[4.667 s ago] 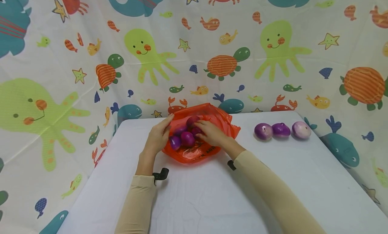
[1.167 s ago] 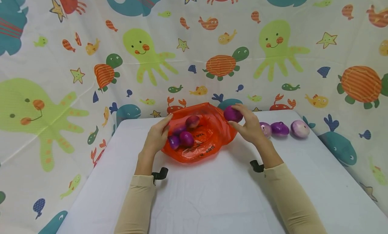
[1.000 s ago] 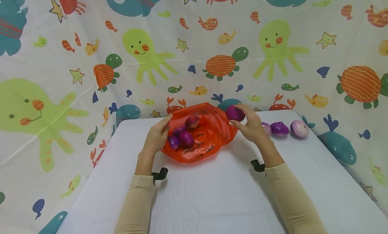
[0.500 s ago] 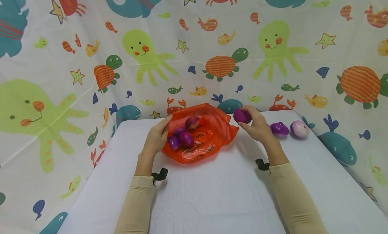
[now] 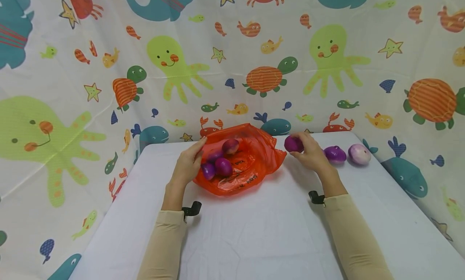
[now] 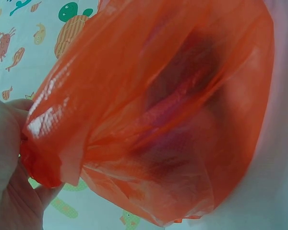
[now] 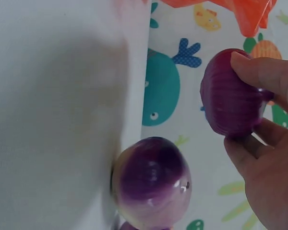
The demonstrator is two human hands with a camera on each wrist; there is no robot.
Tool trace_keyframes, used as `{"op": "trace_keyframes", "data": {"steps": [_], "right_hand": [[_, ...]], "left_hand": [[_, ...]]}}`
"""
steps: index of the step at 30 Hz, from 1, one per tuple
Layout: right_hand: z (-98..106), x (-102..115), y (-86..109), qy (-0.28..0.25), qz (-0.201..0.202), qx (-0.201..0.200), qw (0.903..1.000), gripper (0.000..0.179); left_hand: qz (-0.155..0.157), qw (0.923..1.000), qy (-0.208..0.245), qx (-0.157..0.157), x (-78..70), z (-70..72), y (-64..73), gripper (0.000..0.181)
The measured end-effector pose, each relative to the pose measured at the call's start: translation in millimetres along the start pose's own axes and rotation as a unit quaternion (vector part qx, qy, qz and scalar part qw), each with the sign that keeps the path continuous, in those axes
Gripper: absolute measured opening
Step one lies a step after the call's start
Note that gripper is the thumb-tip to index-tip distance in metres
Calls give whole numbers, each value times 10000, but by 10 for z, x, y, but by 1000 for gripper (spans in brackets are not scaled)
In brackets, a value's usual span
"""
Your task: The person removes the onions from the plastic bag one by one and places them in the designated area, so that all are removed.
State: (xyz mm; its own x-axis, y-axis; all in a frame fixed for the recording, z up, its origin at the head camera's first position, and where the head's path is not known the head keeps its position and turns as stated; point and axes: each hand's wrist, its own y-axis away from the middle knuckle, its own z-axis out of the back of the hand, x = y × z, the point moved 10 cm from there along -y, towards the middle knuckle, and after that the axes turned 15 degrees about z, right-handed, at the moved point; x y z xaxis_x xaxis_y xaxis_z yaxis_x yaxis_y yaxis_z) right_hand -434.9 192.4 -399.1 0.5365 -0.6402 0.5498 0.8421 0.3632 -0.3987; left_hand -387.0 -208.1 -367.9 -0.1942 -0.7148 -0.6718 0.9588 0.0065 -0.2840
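Observation:
My left hand (image 5: 187, 163) pinches the left edge of a red plastic bag (image 5: 254, 167); the left wrist view shows the thin film (image 6: 53, 163) bunched between thumb and fingers. Inside the bag's mouth lie several red onions (image 5: 223, 167). Just to the right of the bag, my right hand (image 5: 314, 154) grips another red onion (image 5: 292, 144), low over the table. In the right wrist view, thumb and fingers wrap round this dark purple onion (image 7: 228, 96). Close beside it stands a larger purple-and-white onion (image 7: 151, 182), hidden behind the hand in the head view.
Farther right on the white-covered table (image 5: 232, 239) sit a purple onion (image 5: 335, 154) and a paler one (image 5: 359, 154), in a row near the back edge. A white curtain (image 5: 232, 46) printed with sea animals hangs behind and at the sides.
The right hand was inside the bag; it has taken out a red onion and carried it right, then lowered it toward the table. The left hand has kept its hold on the bag.

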Motion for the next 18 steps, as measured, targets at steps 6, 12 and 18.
{"op": "trace_keyframes", "data": {"steps": [6,12,18], "right_hand": [[-128,-70,-13,206,58,506,9985,58],[-258,-107,-4,299,113,755,9966,57],[-360,-84,21,421,196,945,9944,52]], "left_hand": [[28,10000,-3,15,7,-10,0,58],[3,10000,-24,-15,21,-15,-3,57],[-1,10000,-23,-20,21,-8,-8,59]]}}
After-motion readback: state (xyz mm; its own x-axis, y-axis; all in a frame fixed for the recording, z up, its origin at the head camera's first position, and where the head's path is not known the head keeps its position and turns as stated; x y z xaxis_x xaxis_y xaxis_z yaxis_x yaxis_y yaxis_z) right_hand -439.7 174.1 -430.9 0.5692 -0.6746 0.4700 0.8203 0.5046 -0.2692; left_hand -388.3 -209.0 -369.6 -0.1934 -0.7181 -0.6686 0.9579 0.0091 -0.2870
